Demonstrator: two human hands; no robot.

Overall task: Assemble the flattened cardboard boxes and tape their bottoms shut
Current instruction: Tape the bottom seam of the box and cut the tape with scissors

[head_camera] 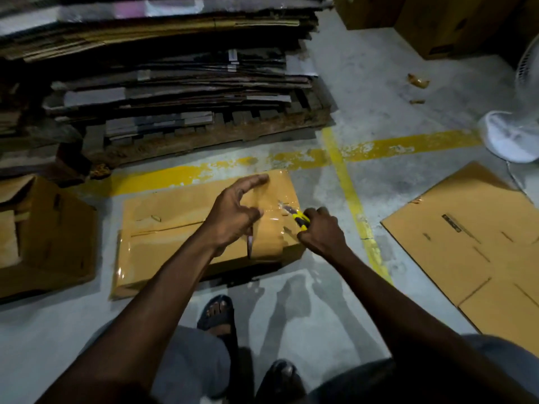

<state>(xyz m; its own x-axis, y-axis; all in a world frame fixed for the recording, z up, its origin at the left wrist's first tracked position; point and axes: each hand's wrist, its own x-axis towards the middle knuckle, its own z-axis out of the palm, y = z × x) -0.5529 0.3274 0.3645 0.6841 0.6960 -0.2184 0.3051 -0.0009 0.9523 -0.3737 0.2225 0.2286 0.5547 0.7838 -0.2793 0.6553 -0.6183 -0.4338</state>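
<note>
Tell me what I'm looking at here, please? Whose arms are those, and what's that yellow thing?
There is no robot here. A person wears a camera on their head, so you see down along their own two arms to the floor. In front of them sits a cardboard box with shiny tape across it. Their left hand is over the box, fingers spread, by a brown tape roll. Their right hand grips a yellow cutter at the tape, probably to cut it. On the right lies a flattened box not yet folded up. Behind is a big stack of flat cardboard. Yellow lines are painted on the grey floor, and a white fan stands at the far right.
</note>
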